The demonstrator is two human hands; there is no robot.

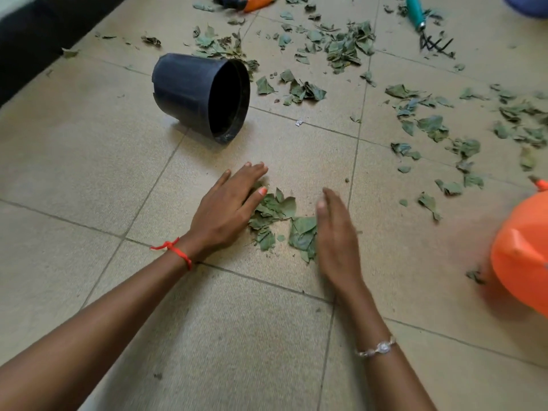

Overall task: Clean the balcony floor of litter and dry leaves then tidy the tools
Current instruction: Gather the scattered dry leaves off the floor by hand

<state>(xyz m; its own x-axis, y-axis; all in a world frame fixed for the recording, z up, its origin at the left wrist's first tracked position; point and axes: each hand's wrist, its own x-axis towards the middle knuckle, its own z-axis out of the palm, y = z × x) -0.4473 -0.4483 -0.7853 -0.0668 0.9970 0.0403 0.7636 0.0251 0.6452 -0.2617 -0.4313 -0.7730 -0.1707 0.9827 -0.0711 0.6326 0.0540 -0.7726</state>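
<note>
Upper left: black pot (201,96), lying on its side, mouth facing right.
Centre: our left hand (228,209), fingers straight, lies flat beside a small leaf pile (278,215) and touches it. Our right hand (338,235), straight-fingered and on edge, is against the pile's other side. Neither holds anything.
Upper right: scattered leaves (347,46) and a hand rake (421,22).
Right edge: orange container (525,253).

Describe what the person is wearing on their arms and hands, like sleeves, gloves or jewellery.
No sleeves or gloves show anywhere in the view. The left hand has a thin red string bracelet knotted at the wrist, with loose ends sticking out. The right hand has a slim silver-coloured chain bracelet at its wrist, with a round sparkling centrepiece.
</note>
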